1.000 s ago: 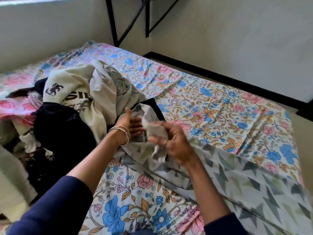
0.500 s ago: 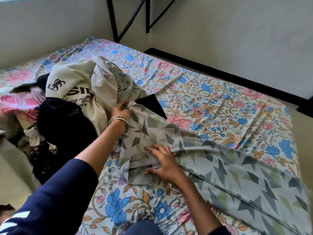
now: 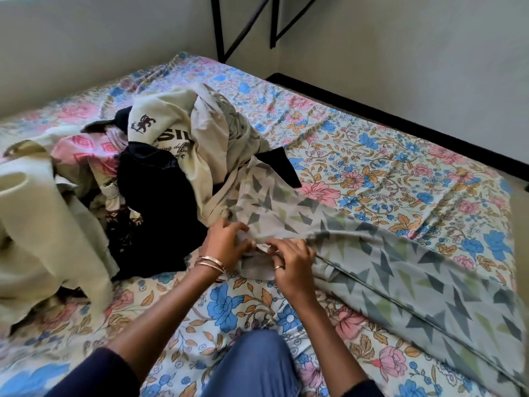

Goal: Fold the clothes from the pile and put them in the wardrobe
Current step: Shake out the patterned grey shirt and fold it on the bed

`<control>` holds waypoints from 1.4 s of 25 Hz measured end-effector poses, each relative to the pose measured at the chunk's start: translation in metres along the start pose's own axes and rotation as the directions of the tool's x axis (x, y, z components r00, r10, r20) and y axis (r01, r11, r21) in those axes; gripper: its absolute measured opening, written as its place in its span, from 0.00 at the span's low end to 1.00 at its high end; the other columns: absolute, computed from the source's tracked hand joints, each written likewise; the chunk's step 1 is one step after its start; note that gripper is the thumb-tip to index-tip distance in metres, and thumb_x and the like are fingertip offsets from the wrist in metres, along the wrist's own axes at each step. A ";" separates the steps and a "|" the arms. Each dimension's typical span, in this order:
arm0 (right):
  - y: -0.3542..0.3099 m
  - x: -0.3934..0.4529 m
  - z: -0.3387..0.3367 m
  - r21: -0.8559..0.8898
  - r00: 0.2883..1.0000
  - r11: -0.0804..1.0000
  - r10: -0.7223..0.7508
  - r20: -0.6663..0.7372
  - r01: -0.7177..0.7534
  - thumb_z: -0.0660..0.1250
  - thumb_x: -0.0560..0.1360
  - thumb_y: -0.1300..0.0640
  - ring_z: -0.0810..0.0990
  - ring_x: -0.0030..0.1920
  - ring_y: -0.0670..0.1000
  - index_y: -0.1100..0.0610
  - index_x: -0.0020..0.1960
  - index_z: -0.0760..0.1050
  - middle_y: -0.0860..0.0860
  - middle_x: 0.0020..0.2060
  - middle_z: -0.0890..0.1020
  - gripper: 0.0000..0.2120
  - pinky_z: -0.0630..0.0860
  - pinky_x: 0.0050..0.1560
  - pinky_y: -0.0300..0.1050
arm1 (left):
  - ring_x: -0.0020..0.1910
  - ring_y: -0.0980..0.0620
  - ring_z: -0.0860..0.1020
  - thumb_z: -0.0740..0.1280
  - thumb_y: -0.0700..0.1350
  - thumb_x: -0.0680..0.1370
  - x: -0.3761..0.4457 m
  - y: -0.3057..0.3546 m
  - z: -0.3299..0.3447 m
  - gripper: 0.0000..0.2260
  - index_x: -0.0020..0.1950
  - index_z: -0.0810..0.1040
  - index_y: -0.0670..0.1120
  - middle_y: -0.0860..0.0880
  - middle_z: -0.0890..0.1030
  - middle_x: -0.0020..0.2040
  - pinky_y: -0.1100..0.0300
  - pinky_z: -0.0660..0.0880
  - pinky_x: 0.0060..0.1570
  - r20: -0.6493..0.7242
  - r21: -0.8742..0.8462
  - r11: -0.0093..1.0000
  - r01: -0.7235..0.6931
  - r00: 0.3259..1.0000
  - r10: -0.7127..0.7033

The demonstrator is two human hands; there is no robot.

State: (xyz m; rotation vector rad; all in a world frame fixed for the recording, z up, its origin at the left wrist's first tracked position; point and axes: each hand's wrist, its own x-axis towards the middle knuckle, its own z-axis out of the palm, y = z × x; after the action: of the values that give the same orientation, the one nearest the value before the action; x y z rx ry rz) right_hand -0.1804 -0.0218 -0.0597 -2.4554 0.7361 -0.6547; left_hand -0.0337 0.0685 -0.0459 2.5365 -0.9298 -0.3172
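My left hand and right hand meet at the near end of the grey garment, the 1 printed with dark triangles; both work at its edge, fingers curled onto the cloth, the left grip pinching a fold and the right grip pinching the hem beside it, the 2 hands almost touching. The garment lies spread flat on the bed, running from my hands away to the right of the pile and off toward the bed's near right edge; its far end rests against the pile. The pile sits left of the garment, a heap of cream, black and pink clothes; a cream shirt with dark lettering lies on top, a black piece below it. 2 bangles ring my left wrist; a ring sits on a right finger. Behind the pile a black frame stands against the wall. My blue knee shows below my hands.
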 end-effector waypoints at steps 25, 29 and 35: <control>-0.022 0.045 -0.049 0.526 0.854 0.697 0.507 0.119 -0.487 0.59 0.77 0.66 0.77 0.37 0.48 0.56 0.57 0.78 0.52 0.45 0.81 0.13 0.71 0.30 0.37 | 0.50 0.53 0.81 0.65 0.31 0.73 -0.007 0.035 -0.053 0.16 0.51 0.82 0.50 0.49 0.82 0.51 0.56 0.80 0.52 -0.407 -0.696 0.685 -0.215 0.904 -0.129; 0.042 0.061 -0.063 0.843 0.417 -0.070 0.845 0.334 -0.534 0.60 0.78 0.60 0.81 0.39 0.54 0.59 0.51 0.75 0.55 0.44 0.81 0.06 0.80 0.40 0.48 | 0.51 0.50 0.79 0.66 0.32 0.72 0.014 0.045 -0.026 0.16 0.56 0.80 0.47 0.48 0.79 0.53 0.58 0.78 0.49 -0.391 -0.486 0.848 -0.209 0.920 0.003; 0.069 0.035 -0.056 0.764 0.478 -0.032 0.764 0.434 -0.644 0.67 0.78 0.60 0.83 0.49 0.59 0.57 0.53 0.78 0.57 0.49 0.84 0.05 0.80 0.52 0.60 | 0.60 0.43 0.71 0.69 0.45 0.76 0.067 0.057 -0.010 0.23 0.71 0.69 0.48 0.43 0.74 0.62 0.53 0.69 0.59 -0.090 -0.012 0.984 -0.180 0.980 0.178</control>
State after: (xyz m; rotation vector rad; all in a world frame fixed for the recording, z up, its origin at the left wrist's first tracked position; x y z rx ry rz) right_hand -0.2119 -0.1111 -0.0459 -0.7650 1.1794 -0.5098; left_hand -0.0122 -0.0120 -0.0157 2.4054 -1.1050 -0.1568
